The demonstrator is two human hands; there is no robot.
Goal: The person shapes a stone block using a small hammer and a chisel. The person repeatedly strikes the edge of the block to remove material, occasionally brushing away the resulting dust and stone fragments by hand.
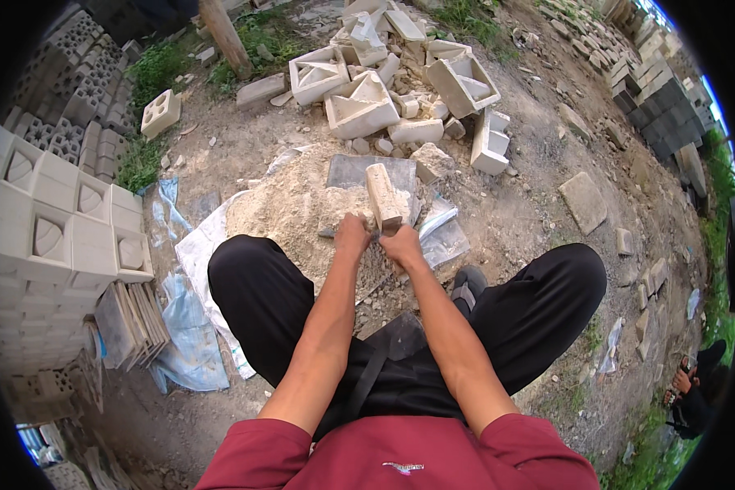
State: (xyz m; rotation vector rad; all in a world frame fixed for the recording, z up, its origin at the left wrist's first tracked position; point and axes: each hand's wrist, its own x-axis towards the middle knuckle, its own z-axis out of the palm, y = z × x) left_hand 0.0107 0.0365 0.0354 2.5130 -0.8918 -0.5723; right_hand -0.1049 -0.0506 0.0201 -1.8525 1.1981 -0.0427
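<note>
My right hand [402,245] grips the near end of a long, dust-covered block [381,192] that looks like wood. The block reaches forward over a flat grey slab [355,170] spread with pale crushed rubble [343,204]. Close by on the left, my left hand [352,234] rests at the slab's near edge with its fingers curled in. Whatever those fingers may hold is hidden. A heap of pale powder and grit [273,200] lies left of the slab, partly on a white sack [212,237].
Broken pale blocks [363,106] are piled beyond the slab. Stacked moulded blocks [65,212] stand at the left, with leaning thin boards [131,322] and a blue sheet [189,343]. Grey blocks [670,106] stand far right. Another person [694,388] is at the lower right edge.
</note>
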